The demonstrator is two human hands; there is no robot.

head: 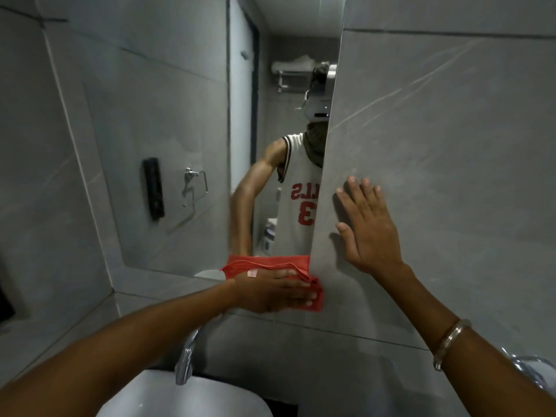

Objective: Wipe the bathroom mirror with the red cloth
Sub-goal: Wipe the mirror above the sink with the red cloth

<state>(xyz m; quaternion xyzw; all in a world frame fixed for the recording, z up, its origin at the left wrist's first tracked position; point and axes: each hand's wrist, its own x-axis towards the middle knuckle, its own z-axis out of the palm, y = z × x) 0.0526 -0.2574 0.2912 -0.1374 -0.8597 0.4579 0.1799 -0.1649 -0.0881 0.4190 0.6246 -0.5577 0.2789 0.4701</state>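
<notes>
Both hands are up against the wall above the sink. The left hand [270, 291] lies flat with fingers stretched out, pressing the red cloth [304, 284] against the lower right corner of the mirror [180, 130]; the cloth is bunched into folds and spills past the mirror's edge onto the grey tile wall [451, 130]. A small pale plaster sits on the back of that hand. The right hand [368, 227] is open, palm flat and fingers spread on the tile just beside the mirror's right edge, holding nothing. A metal bracelet [448, 341] circles the right wrist.

Below the left forearm, a chrome tap [186, 359] rises over the white sink [186, 398]. In the mirror's reflection a person in a white sleeveless jersey with red lettering shows partly, cut off by the mirror's edge, one arm reaching down to the cloth. Also reflected are a dark wall-mounted fitting [154, 188], a chrome paper holder [192, 188] and a shelf [290, 70] high on the far wall.
</notes>
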